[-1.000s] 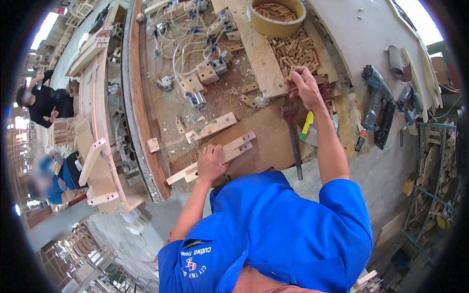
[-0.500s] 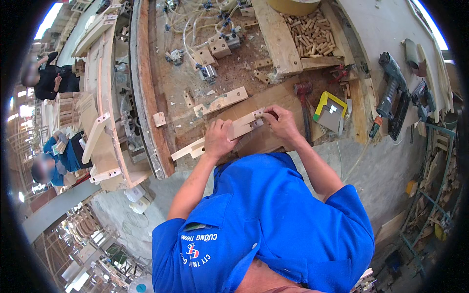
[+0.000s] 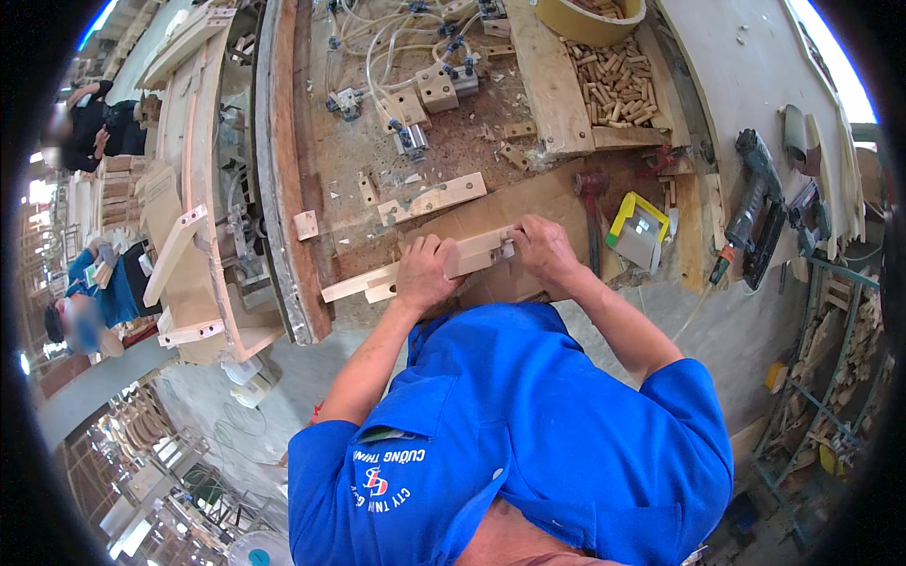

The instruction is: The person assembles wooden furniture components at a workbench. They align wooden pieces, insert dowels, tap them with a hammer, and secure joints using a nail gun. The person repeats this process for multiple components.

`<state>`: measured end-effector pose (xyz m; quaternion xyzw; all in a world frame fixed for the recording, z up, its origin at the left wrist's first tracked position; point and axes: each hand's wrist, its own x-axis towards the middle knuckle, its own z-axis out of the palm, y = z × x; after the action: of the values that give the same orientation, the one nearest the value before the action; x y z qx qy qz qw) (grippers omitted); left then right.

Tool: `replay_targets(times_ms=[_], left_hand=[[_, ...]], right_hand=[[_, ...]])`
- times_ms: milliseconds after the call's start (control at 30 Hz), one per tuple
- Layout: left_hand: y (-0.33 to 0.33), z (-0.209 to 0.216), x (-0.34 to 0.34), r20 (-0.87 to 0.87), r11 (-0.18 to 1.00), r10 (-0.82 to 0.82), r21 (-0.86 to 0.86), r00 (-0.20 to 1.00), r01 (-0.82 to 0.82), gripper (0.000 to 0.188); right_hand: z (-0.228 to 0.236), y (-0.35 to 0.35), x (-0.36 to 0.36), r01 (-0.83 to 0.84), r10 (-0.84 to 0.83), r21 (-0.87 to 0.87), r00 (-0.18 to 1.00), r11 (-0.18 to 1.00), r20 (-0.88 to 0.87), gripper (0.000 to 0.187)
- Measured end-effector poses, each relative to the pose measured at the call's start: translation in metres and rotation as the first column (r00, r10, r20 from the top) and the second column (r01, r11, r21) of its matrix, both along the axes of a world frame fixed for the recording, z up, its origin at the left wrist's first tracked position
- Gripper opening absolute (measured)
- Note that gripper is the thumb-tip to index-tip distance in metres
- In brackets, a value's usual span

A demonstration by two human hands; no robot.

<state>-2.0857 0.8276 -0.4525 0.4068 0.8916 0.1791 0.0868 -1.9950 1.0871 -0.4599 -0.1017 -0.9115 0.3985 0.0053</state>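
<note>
2 pale wooden strips [image 3: 479, 249] lie side by side, slanting over brown cardboard [image 3: 549, 200].

Bright, even light lay over the worktop [image 3: 354, 156] and the blue shirt [image 3: 576, 406], with only soft shadows. White glare washed out the upper right edge and, more thinly, the upper left. The lower right was dim. The long wooden edging [image 3: 283, 141] bowed toward the black rim, and both background people's heads were blurred.
</note>
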Motion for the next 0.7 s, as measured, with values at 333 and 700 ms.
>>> replay_targets(times_ms=[333, 700], left_hand=[[-0.004, -0.003, 0.0, -0.012, 1.0, 0.01, 0.012, 1.0, -0.01, 0.058], [0.0, 0.001, -0.003, 0.026, 1.0, 0.002, 0.006, 1.0, -0.002, 0.057]], right_hand=[[0.002, -0.007, -0.002, -0.065, 0.06, 0.109, 0.997, 0.992, 0.043, 0.021], [-0.004, -0.013, -0.008, 0.053, -0.059, 0.065, 0.995, 0.996, 0.086, 0.026]])
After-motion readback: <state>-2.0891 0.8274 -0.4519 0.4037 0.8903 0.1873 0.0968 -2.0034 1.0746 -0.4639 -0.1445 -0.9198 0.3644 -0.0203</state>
